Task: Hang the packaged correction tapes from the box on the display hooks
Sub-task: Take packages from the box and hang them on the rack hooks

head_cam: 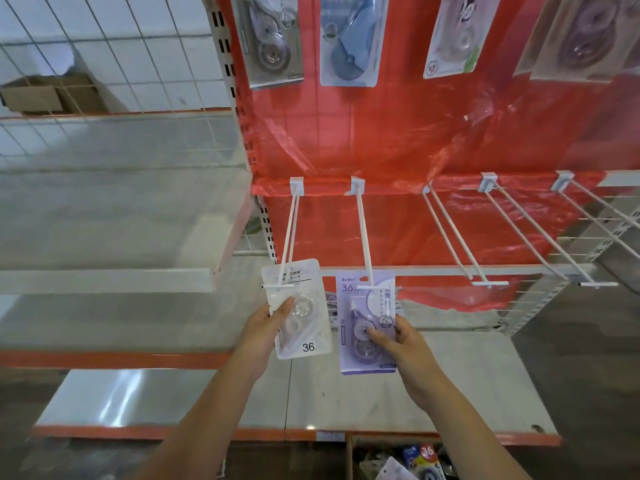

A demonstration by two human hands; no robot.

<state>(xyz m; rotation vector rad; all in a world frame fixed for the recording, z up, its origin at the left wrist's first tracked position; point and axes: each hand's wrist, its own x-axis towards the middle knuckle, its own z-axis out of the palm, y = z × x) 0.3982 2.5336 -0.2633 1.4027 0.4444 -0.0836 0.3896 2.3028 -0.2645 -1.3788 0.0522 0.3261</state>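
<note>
five white display hooks (pixel 365 237) jut out from the rail along the lower edge of the red backing sheet (pixel 398 140), and only the two at the left end carry anything. on the leftmost hook (pixel 287 237) hangs one white packaged correction tape (pixel 299 313) marked 36, tilted slightly, its top up at the hook's crossbar. on the second hook hangs one lilac packaged correction tape (pixel 369 323), also marked 36, its hole at the tip of the hook. the other three hooks to the right stand bare. higher up the red sheet four more packs (pixel 349 39) hang in a row at the top edge of view. the left hand (pixel 263 330) reaches up from below, forearm bare, its thumb laid across the front of the white pack and the fingers behind it, so it holds the pack by its left edge. the right hand (pixel 398 344) comes up the same way and pinches the lilac pack near its lower right edge, fingers curled on the front of the blister. below both hands lies a pale shelf (pixel 173 400) with an orange front lip. at the bottom edge, under that shelf, one cardboard box (pixel 349 459) shows a corner, with more packs inside; how many i cannot tell.
</note>
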